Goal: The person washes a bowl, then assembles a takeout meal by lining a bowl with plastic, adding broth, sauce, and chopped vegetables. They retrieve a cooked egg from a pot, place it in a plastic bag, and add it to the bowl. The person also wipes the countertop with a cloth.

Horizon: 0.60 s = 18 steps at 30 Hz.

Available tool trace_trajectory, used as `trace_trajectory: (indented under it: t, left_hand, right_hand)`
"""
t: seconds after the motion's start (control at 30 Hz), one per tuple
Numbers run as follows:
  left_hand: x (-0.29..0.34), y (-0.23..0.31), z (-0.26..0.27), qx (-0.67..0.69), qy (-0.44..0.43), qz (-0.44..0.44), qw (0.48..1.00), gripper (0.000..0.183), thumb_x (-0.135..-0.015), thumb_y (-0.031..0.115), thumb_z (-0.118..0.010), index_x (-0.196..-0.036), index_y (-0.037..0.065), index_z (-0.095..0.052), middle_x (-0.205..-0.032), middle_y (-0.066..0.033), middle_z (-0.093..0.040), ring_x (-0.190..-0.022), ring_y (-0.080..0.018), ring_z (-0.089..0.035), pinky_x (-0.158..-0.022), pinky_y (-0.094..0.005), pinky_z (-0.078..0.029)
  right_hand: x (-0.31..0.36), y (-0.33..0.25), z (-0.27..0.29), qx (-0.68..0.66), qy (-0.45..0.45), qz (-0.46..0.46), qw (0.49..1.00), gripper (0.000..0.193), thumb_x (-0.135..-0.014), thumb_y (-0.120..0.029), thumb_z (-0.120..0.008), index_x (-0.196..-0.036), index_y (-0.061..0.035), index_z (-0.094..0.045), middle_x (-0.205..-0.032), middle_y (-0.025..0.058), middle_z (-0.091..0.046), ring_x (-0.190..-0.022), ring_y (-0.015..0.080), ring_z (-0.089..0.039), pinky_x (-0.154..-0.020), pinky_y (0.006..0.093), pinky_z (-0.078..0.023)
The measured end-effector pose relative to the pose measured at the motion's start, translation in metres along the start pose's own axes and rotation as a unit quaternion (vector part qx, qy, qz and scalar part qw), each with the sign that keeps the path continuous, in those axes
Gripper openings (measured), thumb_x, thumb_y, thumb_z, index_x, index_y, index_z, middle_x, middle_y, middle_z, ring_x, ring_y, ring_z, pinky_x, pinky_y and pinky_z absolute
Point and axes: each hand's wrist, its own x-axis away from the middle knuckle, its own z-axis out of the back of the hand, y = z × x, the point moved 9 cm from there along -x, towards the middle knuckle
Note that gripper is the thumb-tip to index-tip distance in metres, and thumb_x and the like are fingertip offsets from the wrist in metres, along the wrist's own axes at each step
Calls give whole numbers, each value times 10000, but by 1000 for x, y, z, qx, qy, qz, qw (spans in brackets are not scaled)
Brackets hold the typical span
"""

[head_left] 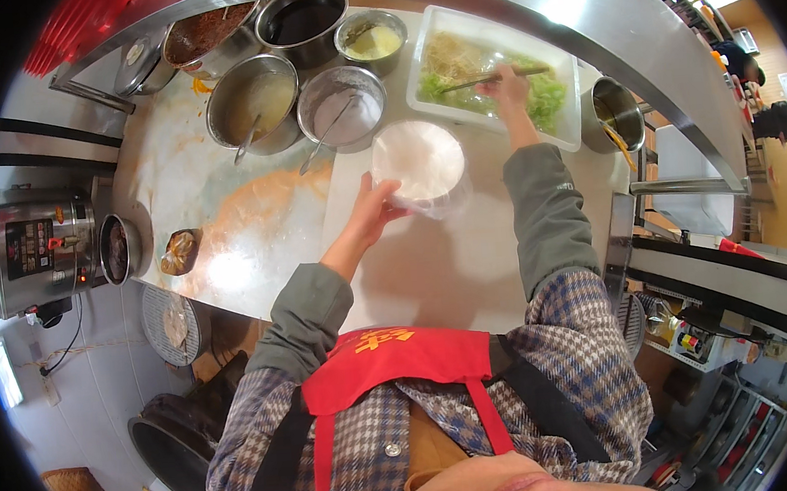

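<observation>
My left hand (376, 208) grips the near left side of a white bowl (418, 160), which seems to have clear plastic film around it. The bowl is held above the worktop, its open top facing up. Further right, my right hand (508, 89) is closed on a pair of chopsticks (464, 84), which point left. They are over a white rectangular tub (571, 69) holding green lettuce (545, 103) and pale, thin strands (451, 57) that may be sprouts or noodles. Whether the chopstick tips touch the food I cannot tell.
Steel bowls with a white seasoning (348, 112), cloudy liquid (256, 100), dark liquid (302, 22) and yellowish paste (374, 41) stand left of the tub. A steel pot (616, 107) is right of it. A steel shelf (523, 4) crosses above. A cooker (43, 252) stands far left.
</observation>
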Motion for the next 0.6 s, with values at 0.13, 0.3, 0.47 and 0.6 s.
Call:
trace_trajectory:
  t: [0.13,0.3,0.47,0.6]
  left_hand:
    - [-10,8,-10,16,9,-19,1000,549,-900,214,-581,-1326,51,-274,-1261,-174,-484,-1019,-299,-649,-800,-391,-580]
    - [-16,9,-16,18,24,-31,999,554,-889,197,-606,-1306,42,-277,-1258,-173,-485,-1027,-304,-645,-800,-395,-581]
    - [-21,9,-16,8,40,-60,997,614,-880,184,-616,-1351,48,-246,-1287,-175,-474,-1058,-300,-627,-807,-409,-580]
    - [-23,8,-15,16,40,-79,996,628,-877,171,-612,-1368,58,-236,-1300,-176,-472,-1062,-301,-621,-822,-413,-576]
  right_hand:
    - [7,-5,19,-85,52,-26,995,192,-911,-139,-575,-914,33,-489,-746,183,-593,-551,311,-646,-501,419,-599]
    - [19,-22,34,-170,105,-21,980,163,-897,-116,-562,-893,32,-494,-821,192,-588,-640,348,-659,-543,426,-613]
    - [49,-78,25,-168,33,9,985,154,-897,-122,-563,-907,20,-504,-842,193,-590,-663,358,-662,-532,424,-601]
    - [101,-101,-2,-130,-40,0,991,153,-901,-130,-559,-945,12,-525,-821,179,-596,-588,330,-659,-508,400,-584]
